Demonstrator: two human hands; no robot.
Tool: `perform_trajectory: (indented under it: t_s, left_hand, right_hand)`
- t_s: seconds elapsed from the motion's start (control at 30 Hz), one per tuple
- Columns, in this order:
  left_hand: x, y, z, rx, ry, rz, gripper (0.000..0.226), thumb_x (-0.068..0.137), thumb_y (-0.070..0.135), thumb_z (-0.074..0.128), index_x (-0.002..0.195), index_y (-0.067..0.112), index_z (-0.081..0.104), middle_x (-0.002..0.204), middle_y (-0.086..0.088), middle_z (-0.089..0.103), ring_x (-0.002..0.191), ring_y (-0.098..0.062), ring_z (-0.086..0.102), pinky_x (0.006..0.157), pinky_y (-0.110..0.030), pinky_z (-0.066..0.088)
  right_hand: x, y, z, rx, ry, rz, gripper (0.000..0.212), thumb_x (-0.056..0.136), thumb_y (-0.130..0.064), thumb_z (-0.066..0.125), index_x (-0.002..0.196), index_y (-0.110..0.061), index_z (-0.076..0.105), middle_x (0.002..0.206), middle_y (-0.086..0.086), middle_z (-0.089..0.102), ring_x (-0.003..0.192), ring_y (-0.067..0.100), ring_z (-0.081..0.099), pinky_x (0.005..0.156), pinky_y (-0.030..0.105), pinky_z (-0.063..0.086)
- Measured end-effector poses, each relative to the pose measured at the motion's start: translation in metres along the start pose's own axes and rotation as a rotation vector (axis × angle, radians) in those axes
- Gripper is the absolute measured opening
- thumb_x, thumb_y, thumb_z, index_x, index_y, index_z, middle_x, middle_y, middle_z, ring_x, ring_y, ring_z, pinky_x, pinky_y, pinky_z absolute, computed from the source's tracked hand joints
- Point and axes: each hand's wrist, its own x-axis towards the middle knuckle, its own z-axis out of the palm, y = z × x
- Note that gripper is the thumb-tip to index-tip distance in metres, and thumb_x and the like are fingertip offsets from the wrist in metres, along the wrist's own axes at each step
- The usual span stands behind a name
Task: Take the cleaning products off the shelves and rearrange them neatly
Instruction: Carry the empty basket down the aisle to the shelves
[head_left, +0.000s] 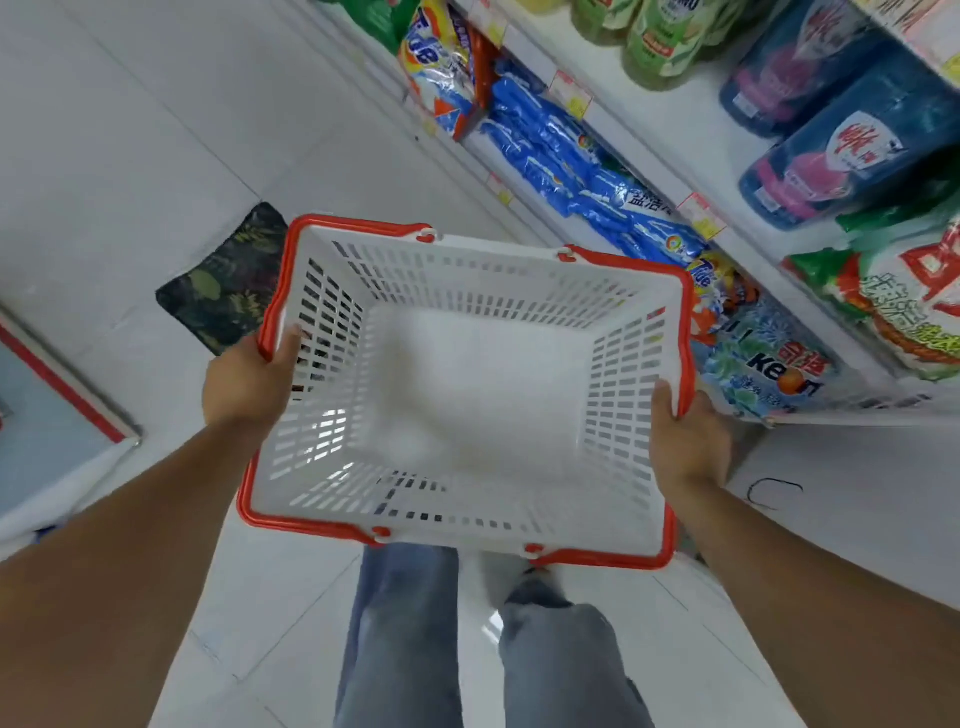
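Head view: a white plastic shopping basket (467, 270) with red handles folded down along its rim is held level between both hands, with nothing inside it. The left hand (249, 384) grasps the basket's left rim, thumb hooked over the edge to the inside, fingers underneath. The right hand (685, 441) grasps the right rim in the same way.

Beyond and to the outside of the right hand run white shelves (670, 119) that carry the cleaning products. A Keon detergent bag (774, 358) lies just past the right thumb. Farther ahead of it are a row of blue bags (550, 150) and a Tide bag (447, 67). Dark blue pouches (852, 171) and green bottles (660, 41) sit on the shelf above.

Ahead of the left hand, a dark leaf-patterned mat (228, 275) lies on the white tiled floor (130, 130). Below the basket are the person's legs in jeans (405, 634).
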Motion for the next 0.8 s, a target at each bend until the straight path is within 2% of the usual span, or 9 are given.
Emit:
perform_trajectory:
  t_s: [0.27, 0.37, 0.53, 0.6, 0.73, 0.8]
  left_hand:
    - [0.124, 0.097, 0.004, 0.074, -0.110, 0.162, 0.053, 0.097, 0.063, 0.035, 0.070, 0.019, 0.048, 0.063, -0.003, 0.054, 0.058, -0.022, 0.052, 0.051, -0.030, 0.033]
    - [0.152, 0.128, 0.011, 0.090, -0.129, 0.224, 0.050, 0.098, 0.061, 0.035, 0.071, 0.021, 0.047, 0.063, -0.003, 0.054, 0.058, -0.021, 0.054, 0.054, -0.032, 0.039]
    - [0.195, 0.160, 0.023, 0.125, -0.146, 0.299, 0.054, 0.097, 0.062, 0.035, 0.071, 0.018, 0.050, 0.062, -0.004, 0.056, 0.057, -0.020, 0.054, 0.053, -0.030, 0.039]
    - [0.211, 0.167, 0.026, 0.133, -0.159, 0.317, 0.055, 0.098, 0.061, 0.036, 0.069, 0.016, 0.049, 0.063, -0.006, 0.056, 0.058, -0.022, 0.054, 0.052, -0.030, 0.038]
    - [0.248, 0.187, 0.035, 0.147, -0.208, 0.387, 0.056, 0.097, 0.062, 0.034, 0.069, 0.016, 0.048, 0.063, -0.007, 0.057, 0.060, -0.027, 0.057, 0.056, -0.034, 0.047]
    - [0.261, 0.201, 0.039, 0.158, -0.230, 0.413, 0.057, 0.098, 0.061, 0.035, 0.069, 0.013, 0.048, 0.063, -0.008, 0.056, 0.059, -0.026, 0.055, 0.053, -0.032, 0.042]
  right_hand:
    - [0.053, -0.051, 0.007, 0.060, 0.089, 0.212, 0.047, 0.103, -0.040, 0.044, 0.119, 0.001, 0.059, 0.119, 0.024, 0.065, 0.107, 0.042, 0.061, 0.084, 0.041, 0.047]
    - [0.073, -0.062, 0.009, 0.088, 0.099, 0.277, 0.043, 0.103, -0.041, 0.043, 0.111, -0.002, 0.060, 0.111, 0.023, 0.067, 0.100, 0.041, 0.063, 0.074, 0.035, 0.038]
    - [0.096, -0.081, 0.019, 0.117, 0.135, 0.354, 0.043, 0.101, -0.047, 0.045, 0.101, -0.007, 0.060, 0.101, 0.022, 0.069, 0.091, 0.041, 0.066, 0.079, 0.045, 0.051]
    - [0.102, -0.087, 0.026, 0.113, 0.147, 0.370, 0.043, 0.100, -0.048, 0.045, 0.098, -0.007, 0.059, 0.096, 0.021, 0.069, 0.086, 0.040, 0.066, 0.077, 0.045, 0.053]
    - [0.109, -0.098, 0.037, 0.115, 0.155, 0.441, 0.041, 0.101, -0.047, 0.044, 0.092, -0.008, 0.055, 0.083, 0.013, 0.060, 0.075, 0.031, 0.057, 0.067, 0.037, 0.042]
    - [0.111, -0.100, 0.044, 0.124, 0.186, 0.476, 0.041, 0.102, -0.046, 0.043, 0.092, -0.008, 0.054, 0.081, 0.011, 0.057, 0.074, 0.029, 0.054, 0.068, 0.037, 0.042]
